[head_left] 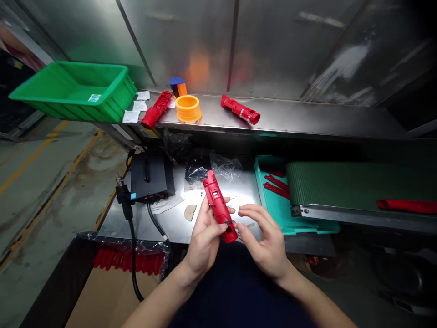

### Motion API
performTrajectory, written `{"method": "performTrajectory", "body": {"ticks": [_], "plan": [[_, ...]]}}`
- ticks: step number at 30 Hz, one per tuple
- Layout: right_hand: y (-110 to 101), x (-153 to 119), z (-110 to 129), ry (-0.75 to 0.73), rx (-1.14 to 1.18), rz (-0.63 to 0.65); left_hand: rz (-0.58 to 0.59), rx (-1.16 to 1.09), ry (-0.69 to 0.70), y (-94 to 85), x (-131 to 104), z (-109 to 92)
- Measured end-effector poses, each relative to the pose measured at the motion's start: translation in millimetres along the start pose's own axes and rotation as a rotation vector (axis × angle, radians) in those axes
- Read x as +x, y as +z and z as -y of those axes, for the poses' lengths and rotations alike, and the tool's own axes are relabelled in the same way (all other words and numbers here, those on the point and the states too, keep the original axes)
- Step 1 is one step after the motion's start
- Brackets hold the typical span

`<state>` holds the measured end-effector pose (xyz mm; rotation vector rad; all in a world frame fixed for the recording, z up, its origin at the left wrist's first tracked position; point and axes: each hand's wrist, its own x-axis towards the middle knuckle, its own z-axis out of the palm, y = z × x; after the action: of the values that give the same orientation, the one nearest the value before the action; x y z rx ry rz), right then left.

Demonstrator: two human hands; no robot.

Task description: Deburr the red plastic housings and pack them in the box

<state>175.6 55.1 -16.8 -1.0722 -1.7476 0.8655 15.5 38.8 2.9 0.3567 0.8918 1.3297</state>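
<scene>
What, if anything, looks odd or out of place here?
A beige piece with a notched edge lies loose on the metal workbench near the left hand; it may be broken. Farther back, crumpled clear plastic looks untidy.

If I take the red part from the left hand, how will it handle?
Likely stiff: the red part shows no bend in the left hand. Probably light for its size: openings suggest a hollow shell. Might roll if laid down, given its rounded body.

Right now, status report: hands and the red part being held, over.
Left hand holding red part. Right hand open beside it, contact unclear. Nothing seen blocking either hand.
</scene>
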Motion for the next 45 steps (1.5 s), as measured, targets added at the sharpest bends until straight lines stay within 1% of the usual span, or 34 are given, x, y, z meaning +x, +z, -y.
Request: {"method": "performTrajectory", "body": {"ticks": [2,5,8,10,11,14,17,20,24,27,30,32,34,37,38,39,41,43,45], "plan": [[0.6,-0.9,-22.9,0.118,-0.044,0.01,-0.025,-0.008,-0.04,-5.7,1.9,-2.3],[9.4,-4.3,-76.1,0.271,-0.156,0.075,-0.08,-0.012,-0.056,-18.8,3.8,-6.3],[26.1,-16.1,-133.5,0.397,-0.283,0.225,-0.128,-0.03,-0.039,-34.3,2.9,-12.0],[37.0,-30.3,-162.5,0.446,-0.37,0.356,-0.173,-0.038,-0.029,-43.8,0.6,-16.9],[40.9,-39.0,-173.0,0.454,-0.409,0.422,-0.198,-0.038,-0.026,-48.2,-0.8,-19.3],[43.0,-67.1,-190.9,0.43,-0.503,0.572,-0.269,-0.034,0.006,-60.3,-4.5,-24.4],[34.6,-89.9,-199.6,0.4,-0.563,0.626,-0.311,-0.037,0.024,-71.0,-5.9,-24.1],[26.7,-101.5,-208.9,0.4,-0.568,0.644,-0.285,-0.039,0.003,-76.5,-4.7,-20.8],[22.8,-101.5,-215.4,0.437,-0.478,0.627,-0.208,0.004,0.005,-70.1,-2.3,-20.9],[20.5,-92.8,-207.0,0.502,-0.362,0.555,-0.177,0.052,0.024,-60.4,-2.6,-24.5],[14.8,-74.7,-182.8,0.573,-0.169,0.48,-0.122,0.052,0.004,-50.7,-5.6,-25.2],[7.2,-56.7,-156.6,0.59,0.006,0.471,-0.092,0.033,-0.007,-43.3,-8.4,-22.8],[-4.3,-34.8,-122.9,0.573,0.168,0.491,-0.066,0.03,-0.011,-34.8,-11.2,-19.1],[-25.1,0.1,-66.0,0.498,0.288,0.556,-0.044,0.08,-0.033,-21.7,-14.6,-14.1],[-31.3,10.8,-47.9,0.443,0.273,0.601,-0.045,0.111,-0.045,-17.9,-15.5,-12.9],[-36.4,20.5,-31.6,0.326,0.152,0.675,-0.048,0.147,-0.055,-14.5,-16.3,-12.0],[-43.0,35.9,-5.8,0.071,-0.107,0.742,-0.053,0.212,-0.076,-8.8,-17.9,-10.6],[-45.3,45.3,9.6,-0.171,-0.352,0.779,-0.049,0.246,-0.1,-3.8,-19.7,-9.4],[-45.6,49.7,16.2,-0.344,-0.529,0.818,-0.047,0.262,-0.116,1.2,-22.1,-8.3]]}}
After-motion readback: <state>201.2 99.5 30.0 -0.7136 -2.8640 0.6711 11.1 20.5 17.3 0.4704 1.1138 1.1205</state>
